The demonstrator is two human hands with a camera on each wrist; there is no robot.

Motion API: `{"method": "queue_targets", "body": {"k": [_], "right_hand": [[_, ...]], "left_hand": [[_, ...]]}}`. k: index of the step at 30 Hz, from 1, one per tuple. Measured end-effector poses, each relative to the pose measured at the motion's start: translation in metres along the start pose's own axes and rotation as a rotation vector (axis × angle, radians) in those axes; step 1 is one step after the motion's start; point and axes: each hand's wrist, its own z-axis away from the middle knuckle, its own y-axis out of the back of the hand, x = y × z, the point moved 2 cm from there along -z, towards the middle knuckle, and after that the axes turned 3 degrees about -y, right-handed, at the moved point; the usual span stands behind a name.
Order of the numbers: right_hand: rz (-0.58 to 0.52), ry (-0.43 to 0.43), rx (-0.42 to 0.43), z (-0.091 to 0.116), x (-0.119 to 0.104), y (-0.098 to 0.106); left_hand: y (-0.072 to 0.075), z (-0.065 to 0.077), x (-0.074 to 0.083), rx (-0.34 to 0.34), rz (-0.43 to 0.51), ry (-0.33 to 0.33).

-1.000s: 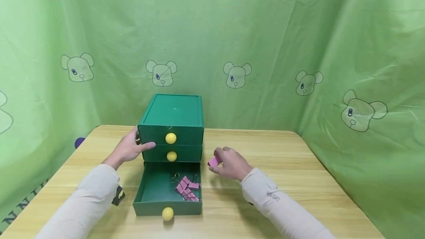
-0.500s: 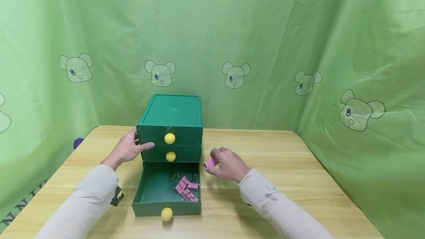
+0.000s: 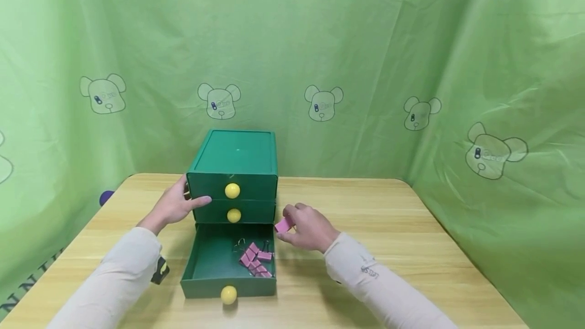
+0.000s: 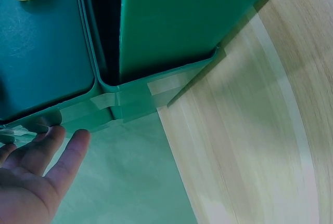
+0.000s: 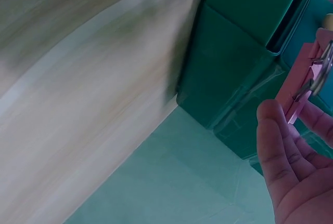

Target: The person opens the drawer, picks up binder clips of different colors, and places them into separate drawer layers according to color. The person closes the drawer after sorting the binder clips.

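My right hand (image 3: 313,228) pinches a pink binder clip (image 3: 284,225) just right of the green drawer unit (image 3: 232,152). In the right wrist view, the clip's metal handles (image 5: 320,76) show, with fingertips under its pink body. My left hand (image 3: 172,204) rests against the unit's left side, thumb lying across the front near the middle drawer. Its fingers (image 4: 70,156) look extended along the taped side in the left wrist view. The bottom drawer (image 3: 215,255) stands pulled out. Several pink binder clips (image 3: 256,259) lie in its right part, one with pale metal handles at the back.
Yellow round knobs (image 3: 232,190) stick out from the drawer fronts. The wooden table (image 3: 379,227) extends on both sides of the unit. A green curtain (image 3: 274,39) hangs behind and around it. A black and yellow object (image 3: 160,270) shows by the left sleeve.
My right hand has moved left with the pink binder clip, closer to the drawer unit. The left hand keeps its place on the unit. The whole view has shifted slightly.
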Motion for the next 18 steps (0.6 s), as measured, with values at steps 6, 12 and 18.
{"method": "queue_targets", "body": {"k": [6,12,18], "right_hand": [[0.003,0.013,-0.01,-0.001,-0.006,0.0],[-0.015,-0.008,-0.032,-0.002,-0.009,0.0],[-0.021,0.007,-0.026,-0.001,-0.011,-0.001]], "left_hand": [[0.001,0.001,0.0,0.004,0.001,-0.005],[0.001,0.0,0.0,-0.002,0.002,-0.008],[0.0,0.001,0.001,-0.002,0.007,0.003]]}}
